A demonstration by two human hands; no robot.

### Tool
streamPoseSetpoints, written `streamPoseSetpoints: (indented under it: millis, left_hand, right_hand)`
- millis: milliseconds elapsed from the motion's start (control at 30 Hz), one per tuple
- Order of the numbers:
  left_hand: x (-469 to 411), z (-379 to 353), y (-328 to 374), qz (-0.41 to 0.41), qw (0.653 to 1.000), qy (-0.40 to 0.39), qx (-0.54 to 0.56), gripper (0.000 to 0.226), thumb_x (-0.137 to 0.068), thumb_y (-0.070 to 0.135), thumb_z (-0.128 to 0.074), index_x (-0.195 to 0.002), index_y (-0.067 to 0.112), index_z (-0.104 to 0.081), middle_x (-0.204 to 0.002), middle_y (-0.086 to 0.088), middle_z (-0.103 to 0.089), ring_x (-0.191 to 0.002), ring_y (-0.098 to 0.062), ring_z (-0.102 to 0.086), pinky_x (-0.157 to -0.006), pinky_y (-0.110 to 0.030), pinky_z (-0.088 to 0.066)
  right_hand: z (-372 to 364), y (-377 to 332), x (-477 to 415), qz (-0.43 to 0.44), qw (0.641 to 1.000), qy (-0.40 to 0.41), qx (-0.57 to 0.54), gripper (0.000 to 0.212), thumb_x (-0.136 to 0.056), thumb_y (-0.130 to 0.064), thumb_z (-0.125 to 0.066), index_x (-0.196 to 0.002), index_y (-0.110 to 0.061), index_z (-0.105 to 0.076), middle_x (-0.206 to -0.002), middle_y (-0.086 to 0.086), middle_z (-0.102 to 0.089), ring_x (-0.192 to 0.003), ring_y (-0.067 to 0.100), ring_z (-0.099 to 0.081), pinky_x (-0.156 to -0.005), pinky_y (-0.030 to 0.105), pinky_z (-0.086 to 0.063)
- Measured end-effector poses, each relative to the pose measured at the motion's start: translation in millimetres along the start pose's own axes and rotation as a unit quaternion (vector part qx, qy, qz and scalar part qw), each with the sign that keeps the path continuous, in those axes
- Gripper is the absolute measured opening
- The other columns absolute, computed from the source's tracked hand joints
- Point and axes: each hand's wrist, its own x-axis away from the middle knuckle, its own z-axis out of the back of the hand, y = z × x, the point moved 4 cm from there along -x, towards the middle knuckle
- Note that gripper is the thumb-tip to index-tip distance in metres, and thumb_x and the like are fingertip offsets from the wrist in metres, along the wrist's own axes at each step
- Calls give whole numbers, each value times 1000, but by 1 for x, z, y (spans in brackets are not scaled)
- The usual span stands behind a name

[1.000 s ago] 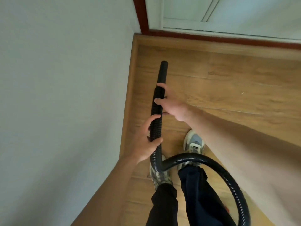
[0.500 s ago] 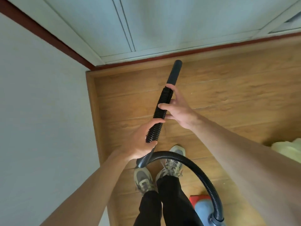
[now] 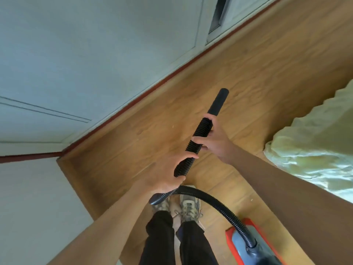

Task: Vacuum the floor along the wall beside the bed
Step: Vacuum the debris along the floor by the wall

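Note:
I hold a black ribbed vacuum hose [image 3: 198, 139] with both hands. My left hand [image 3: 168, 175] grips its lower part, my right hand [image 3: 215, 139] the part just below the smooth black nozzle [image 3: 218, 101]. The nozzle points up and to the right over the wooden floor [image 3: 152, 119], its tip above the boards. The hose loops down past my shoes to the red and grey vacuum body [image 3: 248, 243] at the lower right. The bed with a pale yellow cover [image 3: 313, 142] lies at the right. The wall's dark red skirting [image 3: 172, 73] runs diagonally.
A white panelled door or wardrobe front [image 3: 95, 54] stands behind the skirting. A plain pale wall [image 3: 34, 207] meets it at the corner on the left. My two shoes [image 3: 179, 207] stand close to the hose loop. A strip of floor runs between wall and bed.
The view has swung right from the corner: the bed and vacuum body came into sight. The nozzle now points along the strip between wall and bed. Both hands kept their hold.

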Motion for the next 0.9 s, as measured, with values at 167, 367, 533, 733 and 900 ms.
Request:
streamPoseSetpoints:
  millis: [167, 367, 533, 733, 900]
  left_hand:
    - [-27, -18, 38, -38, 992, -98, -75, 68, -92, 14, -63, -142, 50, -36, -140, 14, -49, -105, -7, -50, -81, -11, -38]
    - [-49, -45, 80, -86, 968, -209, -107, 68, -90, 11, -64, -142, 47, -38, -145, 15, -47, -122, -2, -47, -98, -15, -37]
    - [-55, -60, 104, -121, 942, -279, -142, 71, -89, 8, -64, -140, 50, -39, -148, 25, -41, -132, 2, -41, -115, -29, -34]
    - [-49, -69, 130, -170, 904, -335, -206, 68, -92, 10, -64, -142, 48, -39, -132, 40, -35, -113, 28, -36, -92, 3, -30]
    - [-43, -104, 152, -192, 864, -393, -248, 68, -92, 9, -64, -139, 51, -39, -127, 47, -32, -113, 29, -36, -90, 6, -27]
  right_hand:
    - [55, 22, 32, -21, 997, 41, -63, 76, -86, 2, -71, -141, -34, -32, -119, 12, -55, -95, 18, -65, -65, 26, -61]
    - [103, 57, 73, -42, 977, 139, -154, 76, -82, 7, -73, -134, -35, -36, -120, 21, -54, -91, 24, -65, -61, 29, -61]
    - [118, 81, 108, -25, 952, 210, -222, 80, -80, 8, -74, -138, -32, -37, -121, 24, -53, -100, 33, -65, -64, 32, -62]
    - [122, 105, 148, 19, 915, 259, -308, 81, -81, 12, -71, -141, -30, -37, -117, 26, -50, -98, 38, -64, -66, 36, -62]
    - [126, 143, 187, 41, 877, 309, -366, 82, -81, 13, -70, -141, -32, -37, -118, 25, -50, -88, 32, -65, -72, 40, -62]
